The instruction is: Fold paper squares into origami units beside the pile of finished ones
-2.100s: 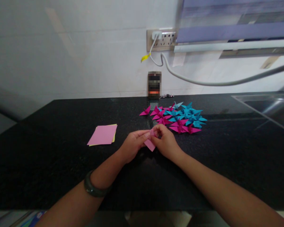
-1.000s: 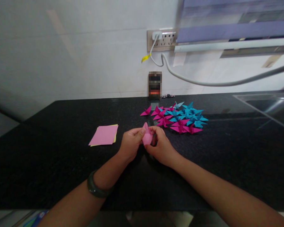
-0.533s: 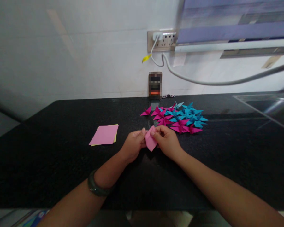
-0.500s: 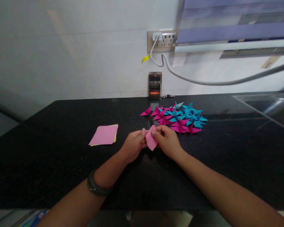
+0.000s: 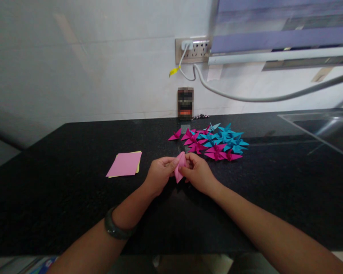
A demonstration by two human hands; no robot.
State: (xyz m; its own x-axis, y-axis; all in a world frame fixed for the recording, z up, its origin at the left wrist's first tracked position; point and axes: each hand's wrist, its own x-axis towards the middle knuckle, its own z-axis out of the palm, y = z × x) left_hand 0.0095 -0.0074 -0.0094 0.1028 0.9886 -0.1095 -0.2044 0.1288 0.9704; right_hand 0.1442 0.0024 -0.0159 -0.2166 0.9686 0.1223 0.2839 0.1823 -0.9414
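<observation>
A folded piece of pink origami paper (image 5: 180, 167), narrow and diamond-shaped, is held just above the counter between both hands. My left hand (image 5: 161, 173) pinches its left side, thumb on top. On its right side my right hand (image 5: 199, 172) grips it, the thumb pressed near the middle and the other fingers curled behind. The fingertips behind the paper are partly hidden. Just beyond my hands lie several folded paper cranes, magenta ones (image 5: 215, 151) nearer and blue ones (image 5: 228, 137) farther right. To the left sits a stack of square pink paper (image 5: 124, 164) with yellow sheets underneath.
The black countertop (image 5: 74, 198) runs back to a white wall. A phone-like object (image 5: 185, 103) with a blurred screen leans there, beside a beaded strap (image 5: 201, 116). Above are a power socket (image 5: 200, 49) and a grey cable (image 5: 240, 99). At right is a sink (image 5: 326, 127).
The pink paper has turned and looks narrower. My right thumb has shifted down to its middle, and my left thumb now lies over its edge. The view has shifted slightly.
</observation>
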